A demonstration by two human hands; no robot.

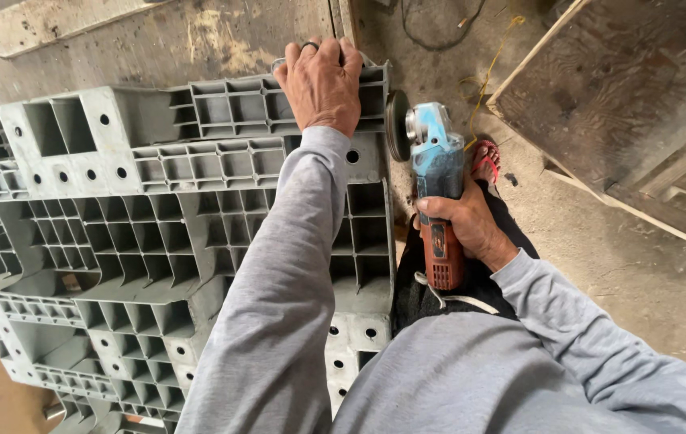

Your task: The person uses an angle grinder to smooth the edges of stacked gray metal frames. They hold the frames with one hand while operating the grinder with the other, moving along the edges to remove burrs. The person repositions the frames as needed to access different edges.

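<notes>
Nearest the camera: grey sleeves and dark trousers. Right hand clamped around the red rear grip of an angle grinder, blue gear head pointing away, dark disc standing just beside the right edge of a grey plastic pallet. Disc and pallet edge very close, possibly touching; hard to tell from this angle. Pale cord trailing from the tool's tail across the lap.

Left of the tool: pallet standing upright, ribbed underside with square cells and round holes facing the camera. Farther up: left hand, ring on one finger, closed over the pallet's far top corner, fingers curled over the rim, pressing it steady.

Doing this well probably means holding the pallet firm against the pull of the disc, keeping the wheel square to the edge, keeping the cord out of the cutting line, and keeping the steadying fingers well apart from the wheel.

Beyond: red sandal on the dusty concrete floor, just past the grinder's head; worn wooden boards leaning at right; thin yellow wire farthest off.
</notes>
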